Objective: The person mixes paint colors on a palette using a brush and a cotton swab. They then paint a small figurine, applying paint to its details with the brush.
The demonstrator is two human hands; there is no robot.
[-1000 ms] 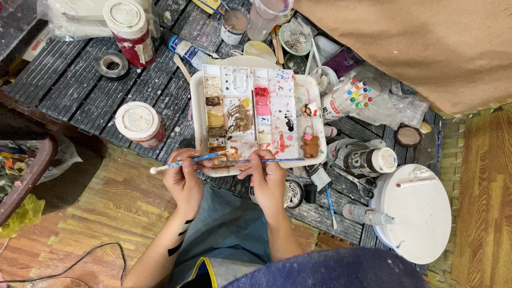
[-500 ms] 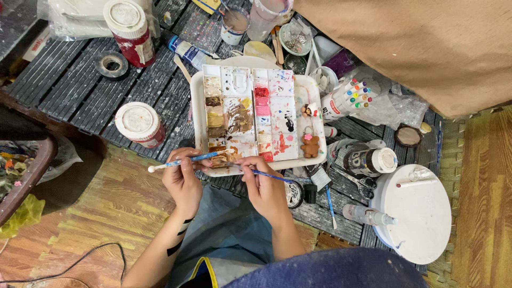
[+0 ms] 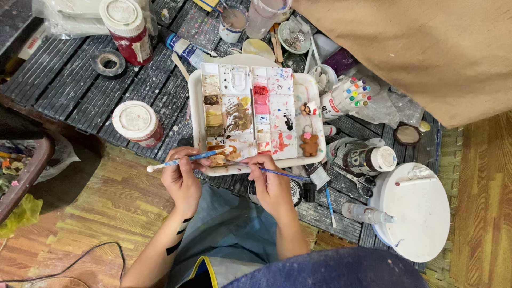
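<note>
Left hand (image 3: 182, 181) grips a blue-handled ball-tipped tool (image 3: 176, 161), right hand (image 3: 273, 184) pinches a thin blue paintbrush (image 3: 282, 174), both at the near edge of the white plastic paint palette (image 3: 195, 106); many wells already smeared.

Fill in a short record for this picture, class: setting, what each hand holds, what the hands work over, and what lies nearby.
Setting: dark slatted table
Left hand: holds blue ball-tipped tool
Right hand: holds blue paintbrush
Work area: white paint palette on a tray
On tray: small brown bear figure
Nearby: two red jars with white lids, tape roll, white turntable
</note>
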